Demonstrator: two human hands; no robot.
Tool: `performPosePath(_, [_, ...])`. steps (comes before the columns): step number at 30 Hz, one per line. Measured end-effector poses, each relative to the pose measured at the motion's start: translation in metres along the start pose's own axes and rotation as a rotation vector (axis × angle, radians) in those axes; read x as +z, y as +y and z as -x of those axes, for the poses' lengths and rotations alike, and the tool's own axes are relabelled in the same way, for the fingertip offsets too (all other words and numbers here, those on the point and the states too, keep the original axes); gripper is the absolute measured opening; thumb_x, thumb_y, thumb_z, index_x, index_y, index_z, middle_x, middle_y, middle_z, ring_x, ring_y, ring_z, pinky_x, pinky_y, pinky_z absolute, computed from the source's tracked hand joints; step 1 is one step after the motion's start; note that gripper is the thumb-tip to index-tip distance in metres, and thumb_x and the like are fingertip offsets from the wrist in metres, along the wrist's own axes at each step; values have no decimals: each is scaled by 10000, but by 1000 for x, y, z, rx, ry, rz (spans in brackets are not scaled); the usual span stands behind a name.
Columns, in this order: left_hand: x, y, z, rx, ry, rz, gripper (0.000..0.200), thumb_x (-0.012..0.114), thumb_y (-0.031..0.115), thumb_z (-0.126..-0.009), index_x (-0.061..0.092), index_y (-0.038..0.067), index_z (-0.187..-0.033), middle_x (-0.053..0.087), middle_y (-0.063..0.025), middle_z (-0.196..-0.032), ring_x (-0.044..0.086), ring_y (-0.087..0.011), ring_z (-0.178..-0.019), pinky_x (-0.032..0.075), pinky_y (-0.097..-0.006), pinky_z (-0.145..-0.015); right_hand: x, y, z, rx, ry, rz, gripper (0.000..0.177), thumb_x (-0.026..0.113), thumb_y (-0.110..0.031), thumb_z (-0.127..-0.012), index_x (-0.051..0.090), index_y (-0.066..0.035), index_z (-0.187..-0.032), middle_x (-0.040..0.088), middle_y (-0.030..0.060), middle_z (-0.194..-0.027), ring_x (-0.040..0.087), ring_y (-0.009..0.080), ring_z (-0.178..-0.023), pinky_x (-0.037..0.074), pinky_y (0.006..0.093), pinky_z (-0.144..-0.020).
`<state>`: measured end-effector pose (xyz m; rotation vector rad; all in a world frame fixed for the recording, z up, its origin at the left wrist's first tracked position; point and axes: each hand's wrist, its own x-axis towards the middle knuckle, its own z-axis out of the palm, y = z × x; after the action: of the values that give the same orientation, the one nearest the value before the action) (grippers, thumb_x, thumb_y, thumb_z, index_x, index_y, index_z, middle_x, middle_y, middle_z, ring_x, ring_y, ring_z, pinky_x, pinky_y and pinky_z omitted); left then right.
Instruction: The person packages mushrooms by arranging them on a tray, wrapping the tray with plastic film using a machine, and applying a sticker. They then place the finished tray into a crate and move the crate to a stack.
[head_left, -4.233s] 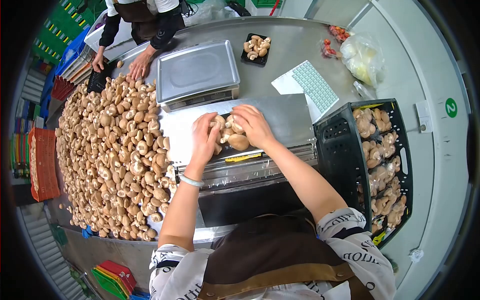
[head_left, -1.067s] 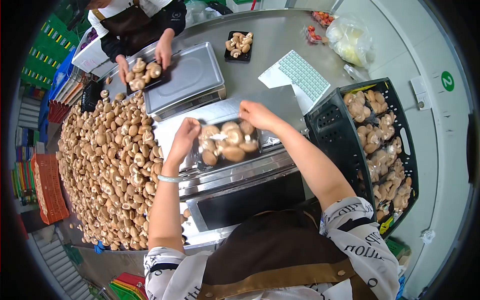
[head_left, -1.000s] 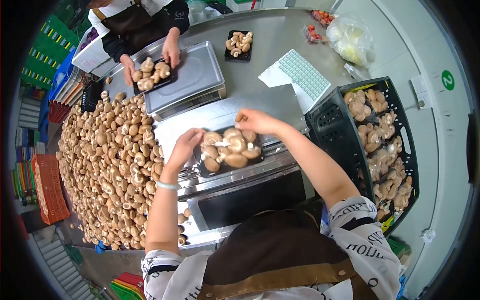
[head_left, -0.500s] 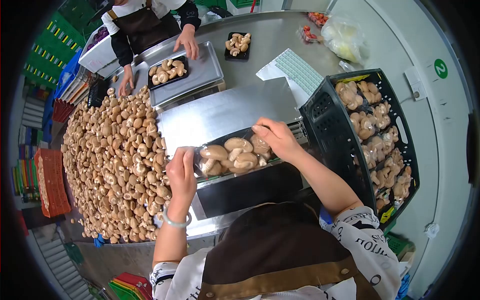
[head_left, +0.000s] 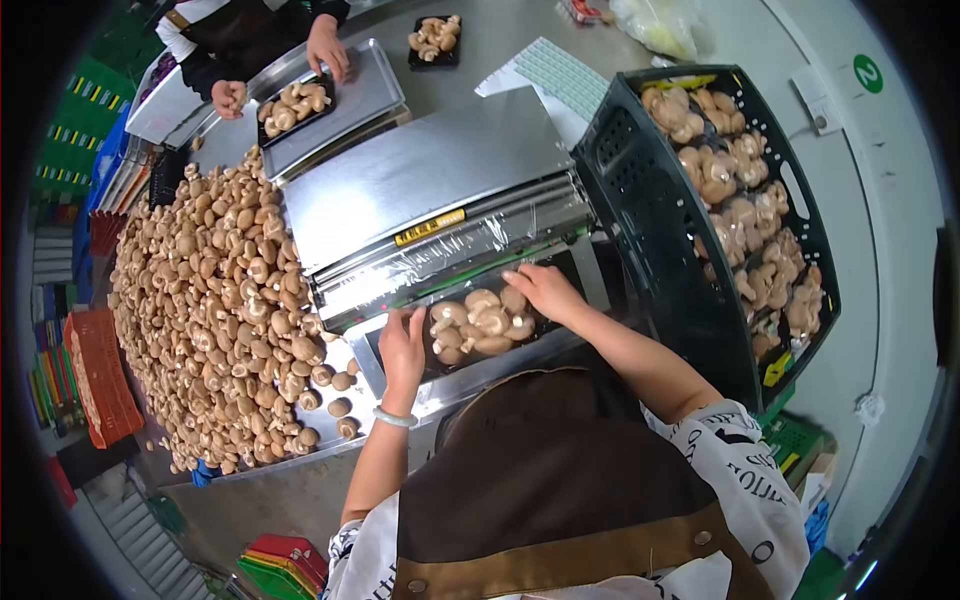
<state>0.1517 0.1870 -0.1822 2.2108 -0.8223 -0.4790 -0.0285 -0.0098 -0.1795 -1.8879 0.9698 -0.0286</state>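
A black tray of shiitake mushrooms [head_left: 482, 322] lies low over the dark plate at the front of a film wrapping machine [head_left: 425, 185], close to my apron. Clear film covers the mushrooms. My left hand [head_left: 402, 352] grips the tray's left end, fingers closed at its edge. At the far right corner, my right hand [head_left: 548, 293] pinches the edge with thumb and fingers. Behind the tray, clear film [head_left: 445, 258] stretches across the machine's roller below a yellow label. The tray's underside is hidden.
Loose mushrooms [head_left: 215, 320] are heaped at left. On the right, a dark crate [head_left: 640, 190] holds wrapped mushroom packs. Across the table, a co-worker's hands are near a mushroom tray [head_left: 295, 108] on a metal scale platform [head_left: 375, 85]. A label sheet [head_left: 565, 75] lies behind the machine.
Both hands have brought the mushroom tray down and toward my body, off the machine's roller, uncovering the film and yellow label. The co-worker's left-side hand has lifted from the heap.
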Motion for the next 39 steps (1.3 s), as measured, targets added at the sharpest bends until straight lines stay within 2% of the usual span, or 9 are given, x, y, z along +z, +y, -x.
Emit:
performPosePath(7, [5, -20, 33, -19, 189, 257, 154, 595, 79, -930, 454, 32, -974, 410, 4, -683, 365, -85, -592, 337, -260, -532, 15, 29, 31, 32, 199, -298, 246, 640, -192, -897, 507, -11, -997, 624, 104, -760, 624, 218, -694, 475, 330, -656])
performPosePath(12, [-11, -23, 23, -39, 196, 490, 129, 548, 13, -939, 426, 49, -917, 354, 32, -703, 328, -54, -603, 312, -208, -540, -18, 20, 73, 89, 357, -824, 143, 586, -110, -934, 464, -76, -998, 384, -47, -598, 296, 18, -466, 201, 208, -413])
performPosePath(17, [5, -8, 18, 81, 6, -50, 141, 600, 48, -898, 508, 37, -1004, 623, -200, -793, 640, -329, -699, 470, -396, -591, -27, 73, 135, 138, 639, -621, 134, 595, -40, -916, 468, -49, -958, 453, -33, -615, 377, 20, -536, 292, 217, -475])
performPosePath(22, [64, 7, -11, 616, -69, -430, 349, 559, 30, -850, 541, 104, -1191, 628, -131, -766, 643, -305, -676, 512, -388, -570, 45, 144, 120, 218, 880, -181, 130, 570, -58, -932, 488, -52, -1032, 613, 11, -751, 589, 141, -653, 433, 303, -567])
performPosePath(26, [88, 47, -14, 755, -329, -244, 525, 535, -8, -844, 463, 148, -1340, 627, -149, -795, 634, -320, -660, 511, -391, -573, 102, 158, 106, 363, 714, -993, 125, 567, -147, -940, 532, -84, -1043, 666, 86, -979, 650, 222, -919, 498, 345, -771])
performPosePath(31, [63, 122, 39, 60, -897, 808, 599, 673, 65, -809, 427, 67, -1354, 563, -18, -1069, 540, -104, -989, 423, -235, -896, 73, 67, 169, 281, 70, -1084, 152, 564, -187, -924, 574, -60, -1008, 670, 96, -970, 647, 214, -909, 494, 345, -768])
performPosePath(35, [14, 148, 66, -155, -1056, 960, 422, 671, 102, -845, 471, 69, -1215, 521, 4, -911, 525, -74, -831, 450, -209, -739, 31, -4, 209, 28, -456, -983, 195, 561, -219, -912, 607, -42, -980, 673, 104, -963, 645, 209, -902, 491, 345, -765])
performPosePath(37, [24, 148, 73, 244, -1275, 1473, 323, 572, 71, -919, 422, 60, -1205, 513, -36, -888, 520, -147, -827, 473, -319, -799, 1, -21, 213, -43, -566, -874, 221, 560, -235, -906, 624, -32, -966, 674, 108, -960, 644, 206, -898, 489, 345, -764])
performPosePath(39, [14, 166, 80, 551, -1145, 825, 348, 528, 283, -947, 443, 105, -1233, 522, -41, -777, 549, -231, -763, 479, -405, -732, -38, -21, 206, 2, -579, -724, 248, 559, -251, -899, 640, -23, -952, 676, 112, -956, 642, 203, -894, 487, 345, -763])
